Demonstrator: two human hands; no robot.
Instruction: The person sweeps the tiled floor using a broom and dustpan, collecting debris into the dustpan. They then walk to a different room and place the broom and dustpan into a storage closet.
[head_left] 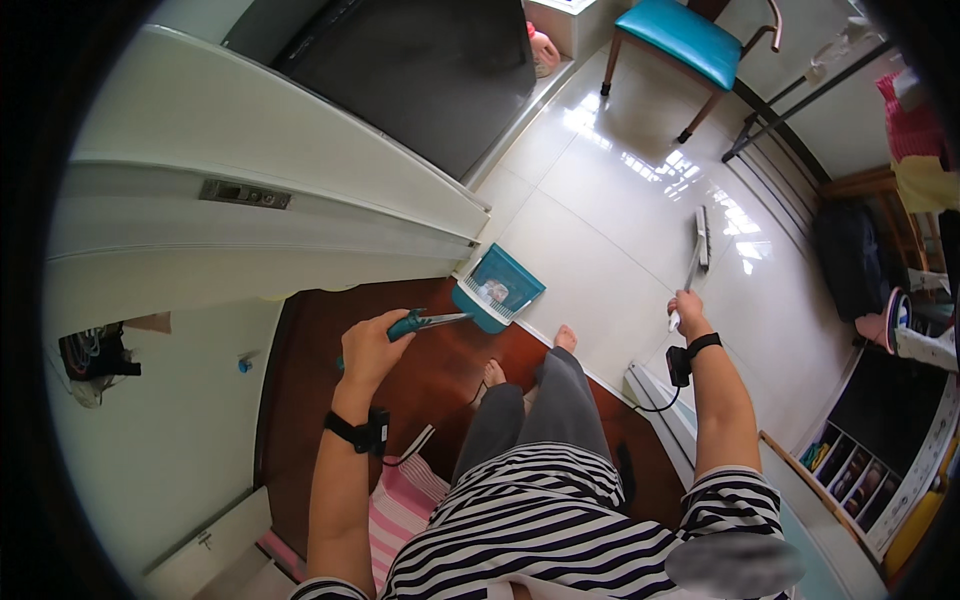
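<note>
My left hand (372, 346) is closed round the teal grip of a long-handled dustpan (517, 270). The teal pan sits at the doorway, where the brown wood floor meets the pale tiles, and some light-coloured litter lies inside it. Out to the right, my right hand (688, 311) grips the white handle of a broom (703, 238). The broom's head rests on the glossy tiles, well apart from the dustpan. Both of my wrists carry black straps with small boxes.
A white door frame (330, 205) stands close on the left of the dustpan. Farther off are a teal-seated chair (685, 42) and a dark-legged rack (790, 105). A dark bag (848, 255) and an open drawer unit (850, 470) line the right. Pink striped cloth (400, 505) lies near my left side.
</note>
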